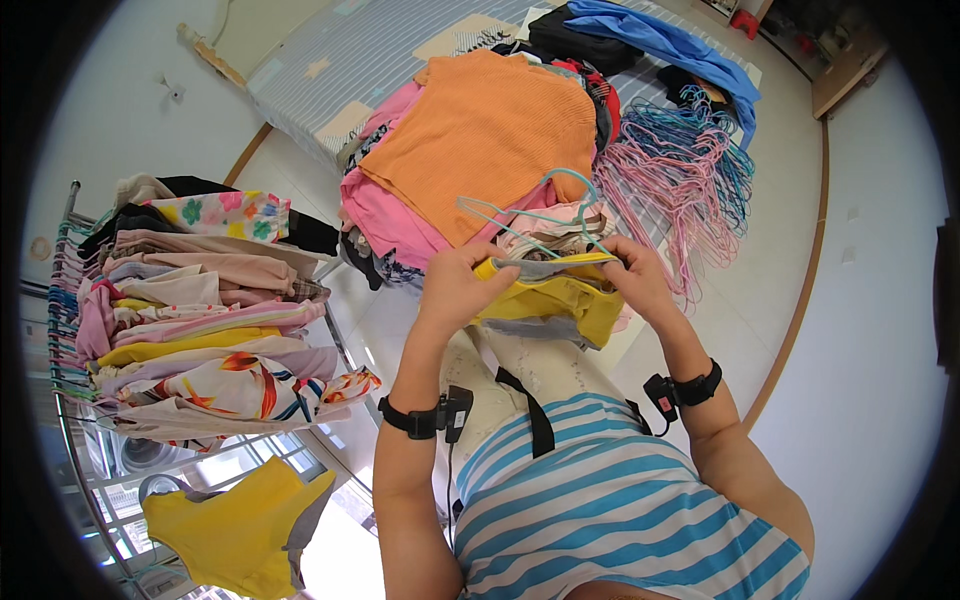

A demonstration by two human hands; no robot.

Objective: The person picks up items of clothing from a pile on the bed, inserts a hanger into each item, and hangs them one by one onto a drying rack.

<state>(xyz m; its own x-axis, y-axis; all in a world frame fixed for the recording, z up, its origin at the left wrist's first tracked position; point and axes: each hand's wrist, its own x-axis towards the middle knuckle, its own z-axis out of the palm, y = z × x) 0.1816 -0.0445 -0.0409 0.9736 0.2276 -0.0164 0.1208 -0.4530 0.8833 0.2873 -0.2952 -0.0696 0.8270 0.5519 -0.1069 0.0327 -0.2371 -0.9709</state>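
Observation:
A yellow and grey garment (559, 304) hangs between my two hands at its upper edge. My left hand (469, 281) grips one end of that edge, thumb on top. At the other end my right hand (637, 277) pinches the fabric beside a light-green hanger (581, 214). The hanger's hook points away from me, and its lower part goes behind the garment's edge. Just beyond lies a pile of clothes with an orange ribbed top (487, 135) uppermost and pink fabric (397, 221) below it.
Pink and blue hangers (682, 172) lie heaped on the bed (360, 56), right of the pile. Blue clothing (675, 49) and a black bag (577, 37) are behind. At left stands a metal rack (75, 202) full of hung clothes; a yellow garment (240, 525) hangs nearest me.

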